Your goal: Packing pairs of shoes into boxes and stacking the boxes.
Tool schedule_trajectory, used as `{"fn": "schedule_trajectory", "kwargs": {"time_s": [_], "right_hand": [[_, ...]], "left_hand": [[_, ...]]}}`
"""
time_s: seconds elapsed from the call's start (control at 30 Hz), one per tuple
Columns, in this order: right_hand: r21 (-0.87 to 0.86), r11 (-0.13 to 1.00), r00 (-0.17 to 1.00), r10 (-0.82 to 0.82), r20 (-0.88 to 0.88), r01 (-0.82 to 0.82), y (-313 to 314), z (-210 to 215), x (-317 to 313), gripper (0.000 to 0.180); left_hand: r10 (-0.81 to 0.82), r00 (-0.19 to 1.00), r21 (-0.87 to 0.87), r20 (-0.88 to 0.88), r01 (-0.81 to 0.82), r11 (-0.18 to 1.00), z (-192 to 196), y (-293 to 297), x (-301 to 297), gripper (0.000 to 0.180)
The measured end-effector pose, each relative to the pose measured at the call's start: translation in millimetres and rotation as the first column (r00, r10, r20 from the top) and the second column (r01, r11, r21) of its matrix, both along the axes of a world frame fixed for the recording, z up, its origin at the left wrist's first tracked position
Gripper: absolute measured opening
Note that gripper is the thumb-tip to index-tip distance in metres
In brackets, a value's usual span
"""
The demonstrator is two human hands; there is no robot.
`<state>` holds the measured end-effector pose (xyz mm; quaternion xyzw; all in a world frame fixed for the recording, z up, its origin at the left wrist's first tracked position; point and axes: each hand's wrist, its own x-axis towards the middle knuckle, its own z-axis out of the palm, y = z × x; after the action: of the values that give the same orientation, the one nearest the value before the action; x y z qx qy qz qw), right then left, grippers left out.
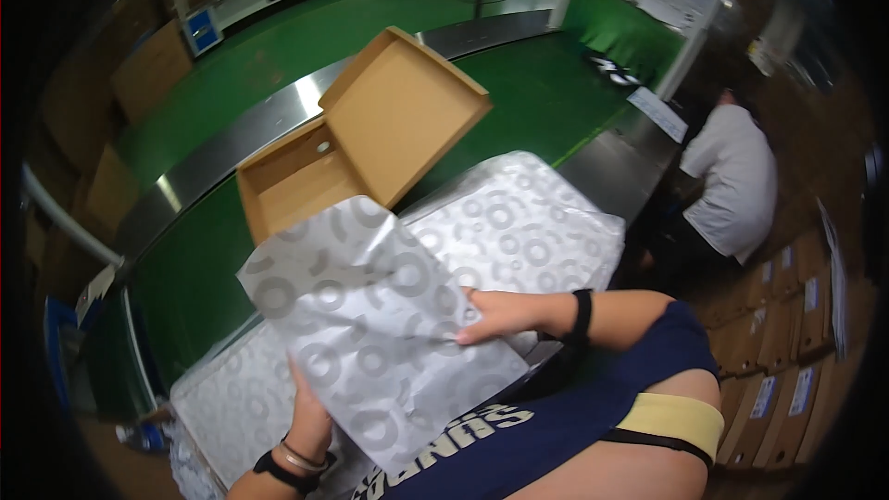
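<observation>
Between my hands is a sheet of white wrapping paper with grey rings, raised and creased, tilted in front of my body. My right hand, with a black band at the wrist, pinches its right edge. At the lower left edge, my left hand grips the paper, its fingers partly hidden behind the sheet. An open brown cardboard box stands beyond the paper, lid tipped up; the paper overlaps its near side. Under and beside the sheet lie a stack of the same patterned paper and another patterned pile at lower left.
A green conveyor belt with metal rails runs behind the box. To the right, a person in a white shirt bends down. Several closed brown boxes are stacked at the lower right. Cardboard panels lean at the far left.
</observation>
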<state>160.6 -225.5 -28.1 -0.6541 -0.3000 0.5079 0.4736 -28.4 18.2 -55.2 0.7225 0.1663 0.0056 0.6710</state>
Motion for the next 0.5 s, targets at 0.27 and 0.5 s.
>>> {"fn": "schedule_trajectory", "kwargs": {"time_s": [0.27, 0.5], "right_hand": [[0.113, 0.971, 0.967, -0.190, -0.169, 0.210, 33.1, 21.3, -16.8, 0.081], [0.091, 0.943, 0.894, -0.268, -0.358, 0.319, 171.9, 40.3, 115.3, 0.054]], "left_hand": [[0.254, 0.961, -0.722, 0.108, -0.100, 0.684, 51.9, 8.2, 13.7, 0.041], [-0.004, 0.956, -0.591, 0.294, 0.185, 0.786, 66.8, 122.5, 156.9, 0.041]]}}
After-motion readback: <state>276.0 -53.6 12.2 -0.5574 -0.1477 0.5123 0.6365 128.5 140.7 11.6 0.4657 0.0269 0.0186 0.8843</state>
